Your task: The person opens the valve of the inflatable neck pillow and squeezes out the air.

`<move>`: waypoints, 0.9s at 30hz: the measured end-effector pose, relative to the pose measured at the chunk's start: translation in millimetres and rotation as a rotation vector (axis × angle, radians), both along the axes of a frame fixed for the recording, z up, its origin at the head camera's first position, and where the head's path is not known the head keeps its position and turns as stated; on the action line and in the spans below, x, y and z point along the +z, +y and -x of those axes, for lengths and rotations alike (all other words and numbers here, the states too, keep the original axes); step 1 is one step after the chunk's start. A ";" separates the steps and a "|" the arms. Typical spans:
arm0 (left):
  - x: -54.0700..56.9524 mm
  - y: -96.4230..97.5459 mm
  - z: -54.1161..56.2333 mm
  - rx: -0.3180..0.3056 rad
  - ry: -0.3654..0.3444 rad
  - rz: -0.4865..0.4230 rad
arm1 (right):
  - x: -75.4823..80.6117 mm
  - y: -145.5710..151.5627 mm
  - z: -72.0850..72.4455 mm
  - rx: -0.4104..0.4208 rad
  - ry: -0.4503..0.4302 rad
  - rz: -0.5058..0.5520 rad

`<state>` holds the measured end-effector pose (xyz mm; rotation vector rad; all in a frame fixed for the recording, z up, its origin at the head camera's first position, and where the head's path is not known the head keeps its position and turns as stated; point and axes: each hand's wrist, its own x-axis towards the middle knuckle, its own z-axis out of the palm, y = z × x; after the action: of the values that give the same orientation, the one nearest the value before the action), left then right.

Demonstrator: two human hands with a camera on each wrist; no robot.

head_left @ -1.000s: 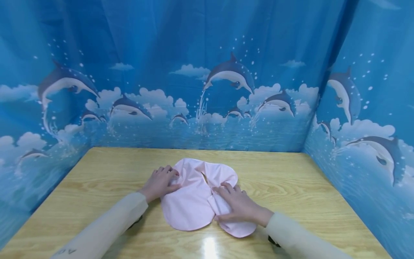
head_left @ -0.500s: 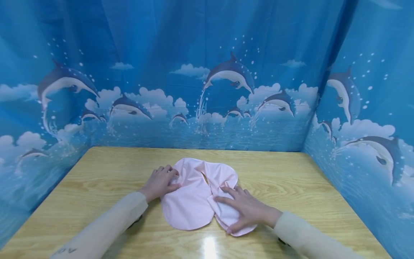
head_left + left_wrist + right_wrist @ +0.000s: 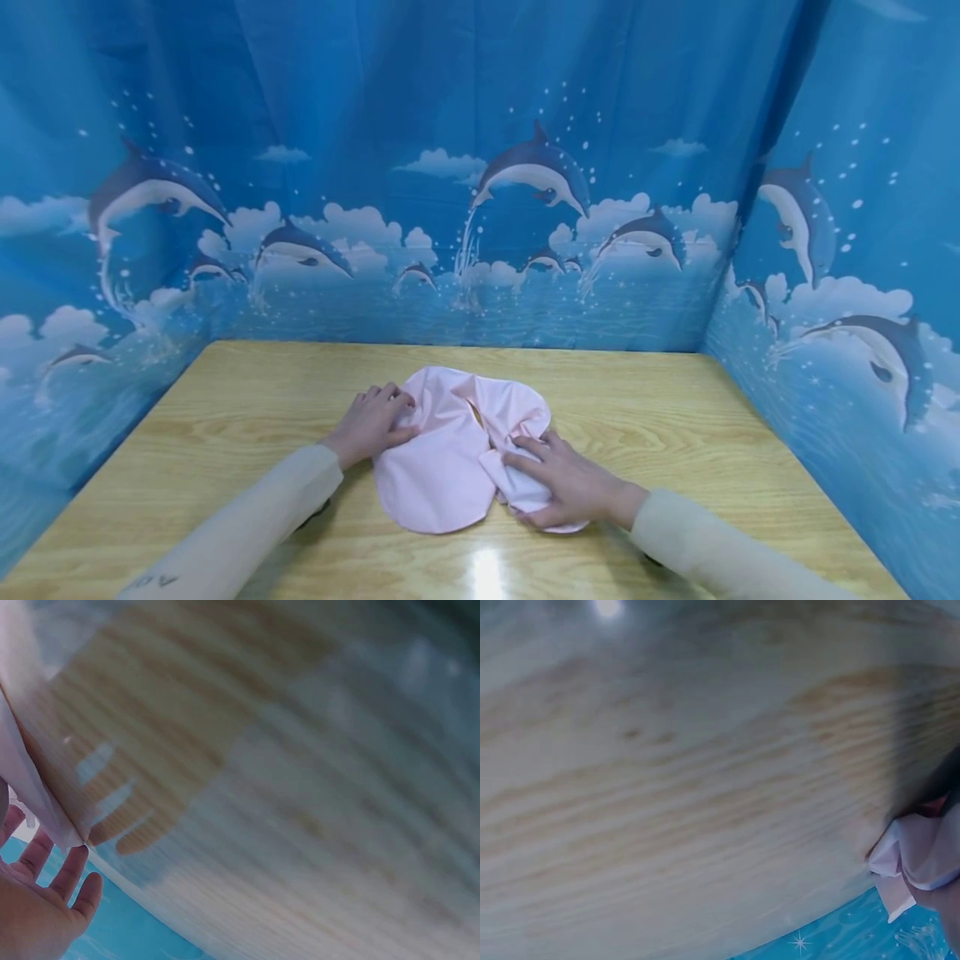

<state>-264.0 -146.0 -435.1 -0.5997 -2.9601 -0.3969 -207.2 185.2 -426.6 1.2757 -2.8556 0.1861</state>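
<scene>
A pale pink cloth piece (image 3: 438, 483) with rounded lobes lies on the table, a narrow slit showing brown near its middle. At its left edge rests my left hand (image 3: 367, 425), fingers spread and lightly bent; the left wrist view shows its fingertips (image 3: 73, 862) at the cloth's edge. My right hand (image 3: 573, 479) grips the right front lobe, thumb at the near side and fingers over the top, with a paler folded part bunched under the palm. Part of that lobe is hidden by the hand. Gathered cloth (image 3: 926, 847) also shows in the right wrist view.
The light wood-grain table (image 3: 712, 433) reflects a bright light spot near its front. Blue curtains (image 3: 360, 100) printed with dolphins stand along the back and both sides.
My right hand has shifted slightly right and widened its grasp, and the right front lobe has drawn up and bunched beneath it. My left hand has stayed put.
</scene>
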 end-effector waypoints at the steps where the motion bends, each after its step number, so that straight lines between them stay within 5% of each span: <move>1: -0.1 -0.2 0.1 0.001 -0.002 -0.001 | -0.1 -0.8 0.1 -0.006 -0.001 -0.005; 12: -1.9 -1.1 0.6 0.009 0.000 -0.001 | 3.0 -18.1 -3.1 -0.083 -0.005 0.026; 22: -1.8 -0.5 0.6 0.008 0.000 -0.007 | 5.8 -42.0 -4.2 -0.370 -0.033 0.133; 27: -0.2 -0.2 0.9 0.010 -0.010 -0.009 | 8.0 -49.2 -0.4 -0.444 -0.024 0.113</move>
<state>-264.9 -146.3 -435.3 -0.5841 -2.9676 -0.4134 -206.8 136.0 -418.6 0.6009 -3.0042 0.3474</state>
